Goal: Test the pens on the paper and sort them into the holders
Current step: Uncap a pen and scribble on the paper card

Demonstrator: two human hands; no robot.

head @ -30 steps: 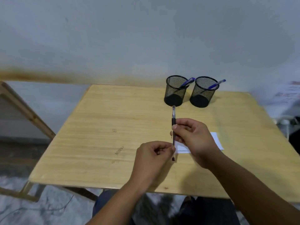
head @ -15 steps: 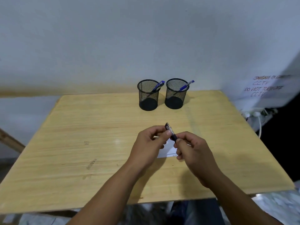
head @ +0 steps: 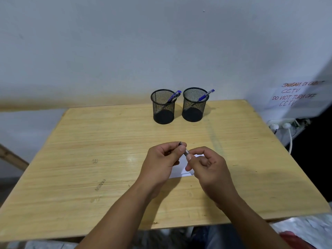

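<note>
A black pen (head: 185, 151) is held between both hands over the middle of the wooden table (head: 89, 150). My left hand (head: 161, 162) pinches its upper end and my right hand (head: 208, 168) grips its lower part. Most of the pen is hidden by my fingers. Under my hands lies a small white paper (head: 179, 170), partly covered. At the back stand two black mesh holders. The left holder (head: 163, 106) has a blue pen (head: 174, 96) in it. The right holder (head: 195, 105) has another blue pen (head: 206, 95).
A white wall rises right behind the table. At the right hang a handwritten paper sign (head: 294, 95) and a power strip with white plugs and a cable (head: 285, 127). A wooden frame (head: 12, 157) leans at the far left.
The view swung so the table sits more centred. The pen went from upright in my right hand to tilted, and my left hand rose from its lower tip to its upper end.
</note>
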